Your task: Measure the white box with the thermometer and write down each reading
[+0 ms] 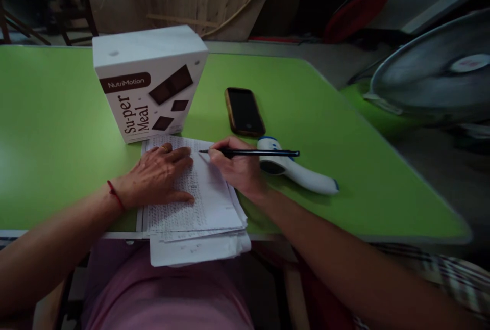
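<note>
Loose sheets of paper point(214, 207), the top one partly covered in dense handwriting, lie in a stack at the table's front edge and jut over it. My left hand point(163, 172) rests flat on the written part, fingers spread. Gripped in my right hand point(241, 167) is a black pen point(268, 153), held nearly level with its tip pointing left, close to the top sheet. Whether the tip touches the paper I cannot tell. Just right of my right hand lies a white and blue handheld infrared thermometer point(306, 176).
A white box point(149, 85) labelled NutriMotion stands upright behind the papers on the green table point(46, 116). A smartphone point(245, 110) in a brown case lies face up beyond my right hand. Past the table's right edge stands a large fan point(432, 70).
</note>
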The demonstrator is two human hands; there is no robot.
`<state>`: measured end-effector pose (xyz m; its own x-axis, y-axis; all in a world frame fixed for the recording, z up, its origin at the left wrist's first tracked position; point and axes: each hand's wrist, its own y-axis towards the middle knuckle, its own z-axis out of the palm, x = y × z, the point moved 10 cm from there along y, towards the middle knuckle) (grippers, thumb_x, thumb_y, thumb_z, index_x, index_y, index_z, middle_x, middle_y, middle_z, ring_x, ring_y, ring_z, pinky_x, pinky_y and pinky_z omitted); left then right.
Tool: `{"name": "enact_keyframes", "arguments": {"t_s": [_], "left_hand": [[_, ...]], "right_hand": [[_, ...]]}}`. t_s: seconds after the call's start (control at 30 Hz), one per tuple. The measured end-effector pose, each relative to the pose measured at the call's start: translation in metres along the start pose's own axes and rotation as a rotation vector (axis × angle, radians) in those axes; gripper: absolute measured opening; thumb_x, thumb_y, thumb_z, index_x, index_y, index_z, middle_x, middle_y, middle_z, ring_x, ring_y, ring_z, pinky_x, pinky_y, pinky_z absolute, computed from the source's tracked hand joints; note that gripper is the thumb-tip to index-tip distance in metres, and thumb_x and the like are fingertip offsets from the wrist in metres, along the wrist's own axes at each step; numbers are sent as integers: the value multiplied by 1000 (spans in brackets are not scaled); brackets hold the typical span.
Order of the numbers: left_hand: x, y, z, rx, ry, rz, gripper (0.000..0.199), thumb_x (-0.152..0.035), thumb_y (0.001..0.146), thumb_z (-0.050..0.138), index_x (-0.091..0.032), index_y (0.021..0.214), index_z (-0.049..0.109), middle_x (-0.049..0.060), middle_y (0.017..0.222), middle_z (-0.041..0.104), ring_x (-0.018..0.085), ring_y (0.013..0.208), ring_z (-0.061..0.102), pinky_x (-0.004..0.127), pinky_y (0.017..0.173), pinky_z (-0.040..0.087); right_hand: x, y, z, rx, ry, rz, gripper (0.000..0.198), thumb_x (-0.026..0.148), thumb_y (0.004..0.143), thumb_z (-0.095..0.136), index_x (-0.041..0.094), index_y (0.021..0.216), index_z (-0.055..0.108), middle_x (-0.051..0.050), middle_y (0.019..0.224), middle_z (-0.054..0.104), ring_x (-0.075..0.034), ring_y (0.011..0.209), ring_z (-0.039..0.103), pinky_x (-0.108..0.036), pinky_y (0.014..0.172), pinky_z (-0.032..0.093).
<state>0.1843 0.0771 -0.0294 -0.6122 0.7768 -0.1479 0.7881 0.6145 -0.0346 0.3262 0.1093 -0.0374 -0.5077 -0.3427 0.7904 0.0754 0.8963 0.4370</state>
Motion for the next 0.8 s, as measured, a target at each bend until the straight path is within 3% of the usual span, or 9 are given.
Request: {"name": "enact_keyframes", "arguments": {"t_s": [0.8], "left_hand": [[1, 0, 1, 18, -13, -6, 68, -63, 85, 70, -13, 129, 58, 14, 150, 47, 35, 117, 53, 47, 94, 50]], "right_hand": [[-4, 0, -1, -7, -39, -17, 11, 31, 77, 58, 25, 68, 56, 1, 60, 59, -15, 54, 54, -28, 52, 46]]}}
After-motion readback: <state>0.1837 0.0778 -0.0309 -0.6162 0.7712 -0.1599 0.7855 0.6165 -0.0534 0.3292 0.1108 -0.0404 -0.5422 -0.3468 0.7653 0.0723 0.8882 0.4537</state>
